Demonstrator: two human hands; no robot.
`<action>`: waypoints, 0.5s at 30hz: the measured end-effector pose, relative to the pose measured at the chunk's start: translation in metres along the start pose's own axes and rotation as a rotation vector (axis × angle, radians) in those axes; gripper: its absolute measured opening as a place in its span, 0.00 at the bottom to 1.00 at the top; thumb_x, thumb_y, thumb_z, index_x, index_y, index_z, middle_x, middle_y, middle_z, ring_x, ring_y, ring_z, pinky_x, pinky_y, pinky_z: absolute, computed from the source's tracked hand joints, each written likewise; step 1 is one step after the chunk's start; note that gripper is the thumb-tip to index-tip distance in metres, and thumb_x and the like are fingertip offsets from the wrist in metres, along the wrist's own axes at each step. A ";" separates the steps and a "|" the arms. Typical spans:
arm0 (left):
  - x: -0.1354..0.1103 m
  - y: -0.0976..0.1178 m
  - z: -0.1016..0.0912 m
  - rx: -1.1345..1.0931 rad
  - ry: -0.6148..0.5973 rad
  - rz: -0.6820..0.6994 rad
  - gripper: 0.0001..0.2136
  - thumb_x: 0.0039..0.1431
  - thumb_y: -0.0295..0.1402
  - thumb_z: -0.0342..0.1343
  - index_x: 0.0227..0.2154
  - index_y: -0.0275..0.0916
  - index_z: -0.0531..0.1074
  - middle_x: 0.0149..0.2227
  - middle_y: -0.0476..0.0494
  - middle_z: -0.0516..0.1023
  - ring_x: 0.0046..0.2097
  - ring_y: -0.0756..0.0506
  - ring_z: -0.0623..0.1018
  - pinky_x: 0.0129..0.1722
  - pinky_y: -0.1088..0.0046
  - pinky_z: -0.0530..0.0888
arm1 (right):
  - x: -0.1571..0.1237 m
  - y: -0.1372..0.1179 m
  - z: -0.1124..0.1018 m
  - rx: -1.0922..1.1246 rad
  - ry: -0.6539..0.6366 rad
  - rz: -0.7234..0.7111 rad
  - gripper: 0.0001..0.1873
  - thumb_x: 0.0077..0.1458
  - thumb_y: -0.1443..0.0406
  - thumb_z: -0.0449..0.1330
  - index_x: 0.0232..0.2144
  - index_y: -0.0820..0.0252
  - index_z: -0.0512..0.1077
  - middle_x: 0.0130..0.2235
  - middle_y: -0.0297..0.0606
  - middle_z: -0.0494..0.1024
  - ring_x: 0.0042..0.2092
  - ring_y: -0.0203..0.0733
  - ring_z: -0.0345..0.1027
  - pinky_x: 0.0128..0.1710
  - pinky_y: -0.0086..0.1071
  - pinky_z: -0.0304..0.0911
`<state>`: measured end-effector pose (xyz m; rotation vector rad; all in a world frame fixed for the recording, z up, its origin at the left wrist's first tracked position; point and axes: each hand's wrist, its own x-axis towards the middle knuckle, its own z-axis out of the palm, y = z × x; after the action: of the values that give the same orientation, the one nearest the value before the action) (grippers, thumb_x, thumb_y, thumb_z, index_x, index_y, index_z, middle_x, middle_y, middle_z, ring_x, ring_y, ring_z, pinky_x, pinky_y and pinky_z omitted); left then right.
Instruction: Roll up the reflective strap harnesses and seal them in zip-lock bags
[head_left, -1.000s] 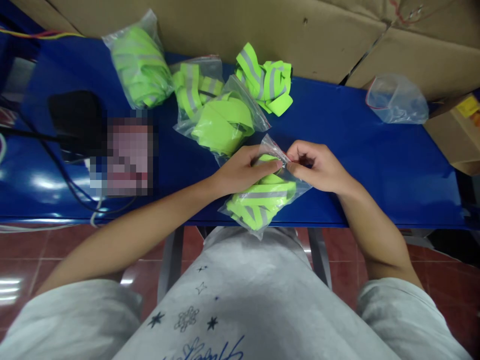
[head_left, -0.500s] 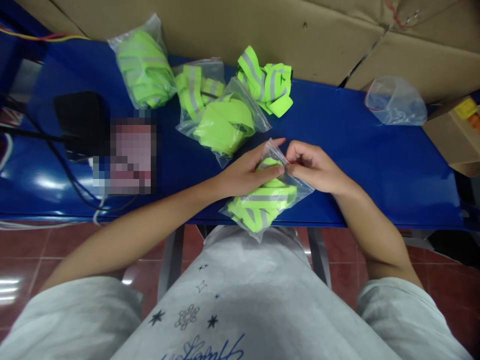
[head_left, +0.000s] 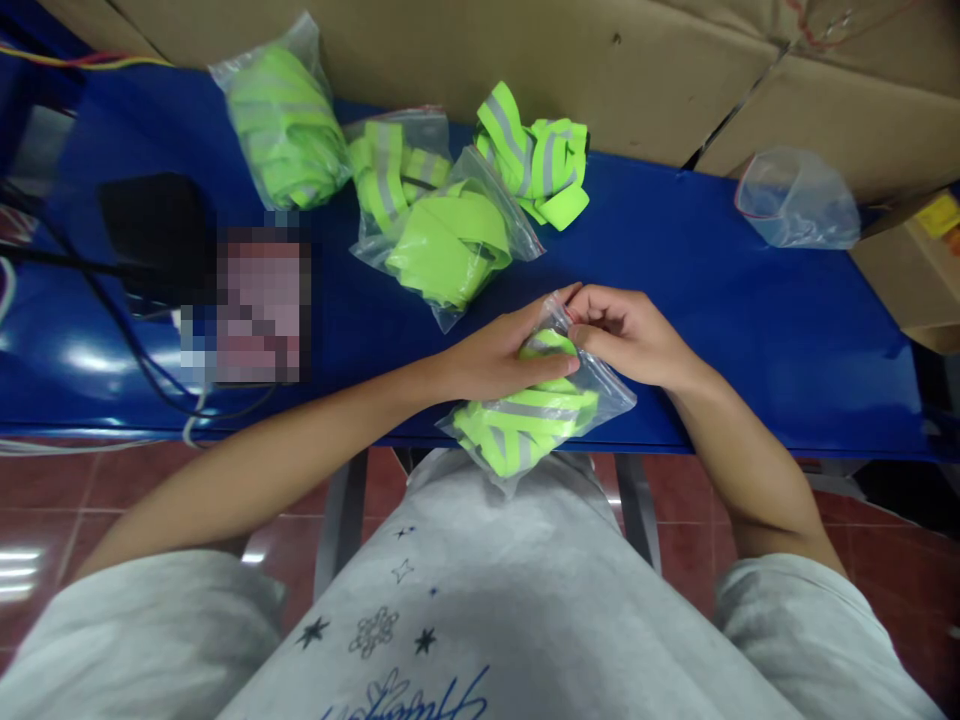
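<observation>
A clear plastic bag stuffed with neon-green reflective bands lies at the near edge of a blue table. The left hand presses down on it while the right hand pinches its open top corner. Three more filled bags and a loose band bundle lie behind.

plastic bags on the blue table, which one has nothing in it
The empty bag at the far right, by the cardboard. Every other bag holds neon-green reflective straps, including the one in both hands.
</observation>
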<state>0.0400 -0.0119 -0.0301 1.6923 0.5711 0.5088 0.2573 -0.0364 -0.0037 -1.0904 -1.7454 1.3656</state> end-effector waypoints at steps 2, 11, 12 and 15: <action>0.001 -0.001 0.000 -0.003 -0.004 0.008 0.38 0.64 0.49 0.62 0.72 0.40 0.58 0.69 0.36 0.71 0.67 0.35 0.73 0.69 0.58 0.67 | 0.000 0.000 0.000 -0.017 -0.006 0.007 0.12 0.60 0.64 0.66 0.29 0.59 0.66 0.28 0.30 0.69 0.28 0.30 0.58 0.27 0.26 0.55; 0.001 0.002 0.001 0.023 -0.017 0.030 0.34 0.64 0.46 0.62 0.69 0.40 0.62 0.61 0.39 0.78 0.63 0.36 0.76 0.64 0.59 0.71 | 0.000 -0.001 0.004 -0.081 0.018 -0.023 0.10 0.58 0.67 0.63 0.27 0.58 0.65 0.29 0.29 0.66 0.29 0.30 0.55 0.27 0.28 0.53; 0.001 0.002 0.002 0.032 -0.019 0.020 0.33 0.64 0.46 0.62 0.68 0.41 0.63 0.61 0.39 0.78 0.63 0.36 0.77 0.63 0.59 0.72 | 0.000 -0.001 0.004 -0.084 0.027 -0.023 0.10 0.58 0.67 0.63 0.28 0.58 0.65 0.28 0.28 0.66 0.28 0.30 0.55 0.27 0.28 0.53; 0.001 0.002 0.002 0.056 -0.036 -0.002 0.31 0.65 0.46 0.62 0.67 0.40 0.64 0.57 0.41 0.80 0.59 0.36 0.79 0.59 0.60 0.74 | -0.001 -0.002 0.004 -0.113 0.039 -0.013 0.11 0.57 0.68 0.63 0.27 0.58 0.63 0.27 0.28 0.64 0.28 0.31 0.54 0.26 0.28 0.52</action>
<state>0.0419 -0.0134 -0.0284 1.7503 0.5656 0.4634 0.2535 -0.0394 -0.0024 -1.1564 -1.8160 1.2423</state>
